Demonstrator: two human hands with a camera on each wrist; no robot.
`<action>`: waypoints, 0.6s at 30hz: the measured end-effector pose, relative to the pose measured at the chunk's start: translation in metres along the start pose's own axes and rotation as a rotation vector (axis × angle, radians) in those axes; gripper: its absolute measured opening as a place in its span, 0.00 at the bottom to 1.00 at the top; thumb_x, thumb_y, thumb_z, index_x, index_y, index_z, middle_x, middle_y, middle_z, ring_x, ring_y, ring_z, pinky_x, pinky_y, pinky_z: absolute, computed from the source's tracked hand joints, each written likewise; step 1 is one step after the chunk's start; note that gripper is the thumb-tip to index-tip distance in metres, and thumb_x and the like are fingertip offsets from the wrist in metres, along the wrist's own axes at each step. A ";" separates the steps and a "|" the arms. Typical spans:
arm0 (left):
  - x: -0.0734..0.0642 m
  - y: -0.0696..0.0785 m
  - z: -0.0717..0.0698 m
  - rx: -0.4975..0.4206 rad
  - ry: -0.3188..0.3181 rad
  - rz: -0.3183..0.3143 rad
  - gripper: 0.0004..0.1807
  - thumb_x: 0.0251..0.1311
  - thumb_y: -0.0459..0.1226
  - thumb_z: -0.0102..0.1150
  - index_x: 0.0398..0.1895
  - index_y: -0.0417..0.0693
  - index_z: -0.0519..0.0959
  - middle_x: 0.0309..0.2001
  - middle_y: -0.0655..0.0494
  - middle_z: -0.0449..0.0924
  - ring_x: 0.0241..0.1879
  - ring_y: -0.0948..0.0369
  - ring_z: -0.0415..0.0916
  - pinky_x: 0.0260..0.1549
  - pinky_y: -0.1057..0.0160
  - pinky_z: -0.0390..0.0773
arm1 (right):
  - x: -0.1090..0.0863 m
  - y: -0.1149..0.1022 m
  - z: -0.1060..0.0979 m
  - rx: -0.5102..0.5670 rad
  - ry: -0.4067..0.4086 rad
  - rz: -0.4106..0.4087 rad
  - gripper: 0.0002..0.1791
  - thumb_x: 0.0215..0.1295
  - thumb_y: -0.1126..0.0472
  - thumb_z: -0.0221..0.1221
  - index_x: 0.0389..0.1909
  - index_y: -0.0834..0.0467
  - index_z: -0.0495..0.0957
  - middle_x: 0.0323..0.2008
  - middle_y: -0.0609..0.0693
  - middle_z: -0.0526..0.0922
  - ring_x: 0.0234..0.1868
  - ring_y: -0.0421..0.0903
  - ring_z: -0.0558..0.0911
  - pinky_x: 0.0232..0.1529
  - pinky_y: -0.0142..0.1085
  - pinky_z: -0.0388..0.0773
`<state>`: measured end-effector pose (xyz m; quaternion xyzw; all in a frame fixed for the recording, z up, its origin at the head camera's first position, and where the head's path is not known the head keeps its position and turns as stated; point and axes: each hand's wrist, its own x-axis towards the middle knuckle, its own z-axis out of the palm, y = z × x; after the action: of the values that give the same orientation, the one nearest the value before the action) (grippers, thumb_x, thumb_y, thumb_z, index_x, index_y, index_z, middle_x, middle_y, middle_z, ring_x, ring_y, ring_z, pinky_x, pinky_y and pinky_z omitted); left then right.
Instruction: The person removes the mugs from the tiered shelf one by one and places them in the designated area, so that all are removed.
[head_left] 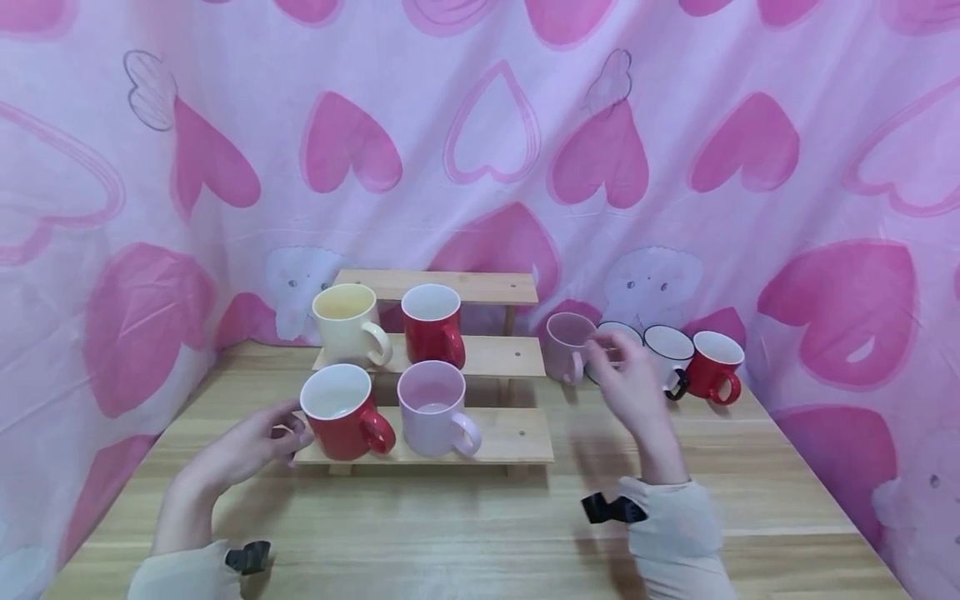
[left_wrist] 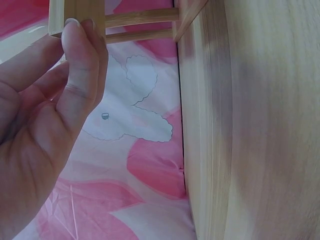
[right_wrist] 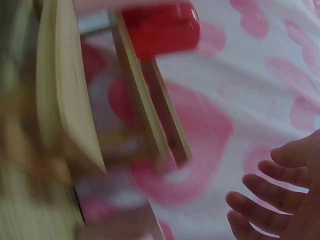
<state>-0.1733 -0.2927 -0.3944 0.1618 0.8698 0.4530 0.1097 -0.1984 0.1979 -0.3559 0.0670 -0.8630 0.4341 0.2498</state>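
A three-tier wooden rack stands on the table. My left hand is at the left end of its lowest board; the left wrist view shows fingertips holding the board's end. Just beside that hand, a red mug sits on this board, with a lilac mug to its right. On the middle board are a cream mug and another red mug. My right hand, blurred and holding nothing, hovers in front of a white dark-rimmed mug, partly hiding it. Its fingers are loosely spread in the right wrist view.
Right of the rack, a mauve mug, a white mug with a black handle and a red mug stand in a row with the partly hidden one. Behind everything hangs a pink heart-patterned curtain. The table is wooden.
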 end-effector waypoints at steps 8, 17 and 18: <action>0.000 -0.003 0.000 -0.025 -0.010 0.010 0.22 0.65 0.36 0.60 0.57 0.33 0.69 0.39 0.45 0.74 0.31 0.51 0.78 0.34 0.60 0.80 | -0.002 -0.043 0.058 0.121 -0.123 -0.033 0.11 0.70 0.57 0.58 0.47 0.59 0.81 0.39 0.50 0.85 0.39 0.46 0.83 0.55 0.47 0.72; 0.000 -0.002 0.000 -0.024 -0.011 0.012 0.20 0.66 0.36 0.59 0.56 0.33 0.70 0.39 0.45 0.75 0.31 0.52 0.78 0.34 0.59 0.81 | 0.004 -0.067 0.096 0.336 -0.274 0.045 0.11 0.70 0.58 0.58 0.48 0.58 0.80 0.41 0.52 0.83 0.39 0.52 0.84 0.42 0.46 0.80; 0.000 -0.002 0.000 -0.021 -0.009 0.014 0.20 0.66 0.36 0.59 0.56 0.33 0.70 0.39 0.45 0.75 0.31 0.53 0.78 0.34 0.59 0.81 | 0.005 -0.068 0.099 0.370 -0.295 0.058 0.11 0.70 0.58 0.57 0.48 0.59 0.80 0.42 0.53 0.82 0.40 0.53 0.83 0.43 0.46 0.81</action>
<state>-0.1735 -0.2939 -0.3962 0.1687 0.8633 0.4622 0.1123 -0.2173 0.0792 -0.3542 0.1496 -0.7974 0.5773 0.0920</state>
